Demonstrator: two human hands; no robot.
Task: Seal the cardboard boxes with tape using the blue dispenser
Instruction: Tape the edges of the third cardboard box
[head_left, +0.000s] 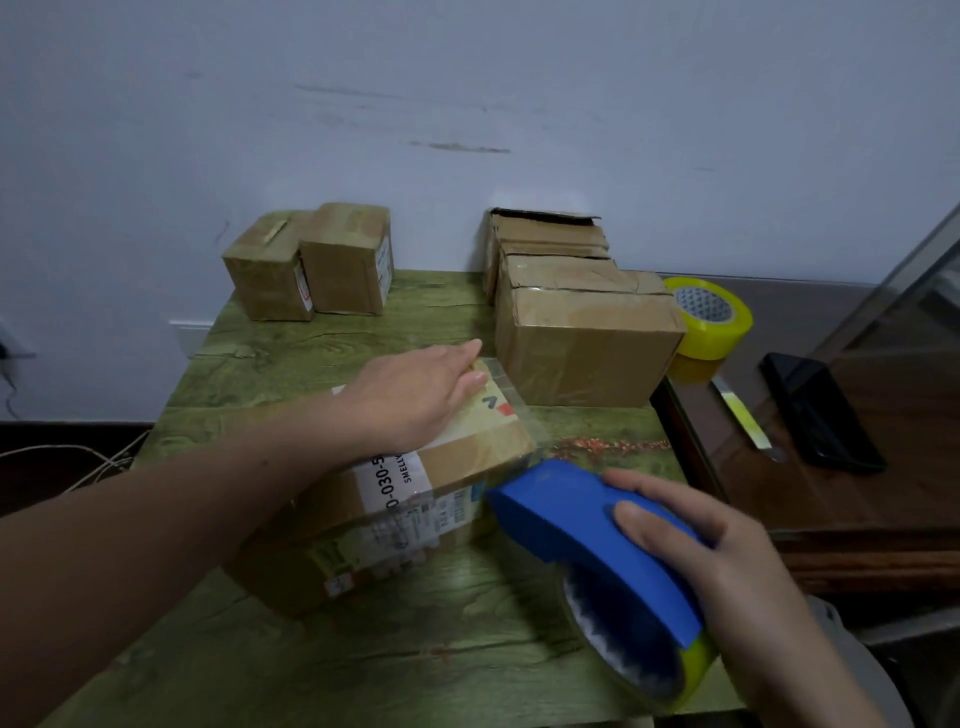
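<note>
A cardboard box (457, 467) with white labels lies in the middle of the green table (322, 353). My left hand (421, 395) rests flat on its top, fingers stretched toward the far edge. My right hand (727, 561) grips the blue tape dispenser (587, 525), whose front end touches the box's right near corner. A yellowish tape roll sits in the dispenser's lower end. Clear tape runs over the box's right edge.
Two small boxes (311, 265) stand at the back left. A pile of larger boxes (576, 322) stands at the back right, beside a yellow tape roll (711, 322). A dark phone (821, 410) and a knife (748, 421) lie on the brown surface to the right.
</note>
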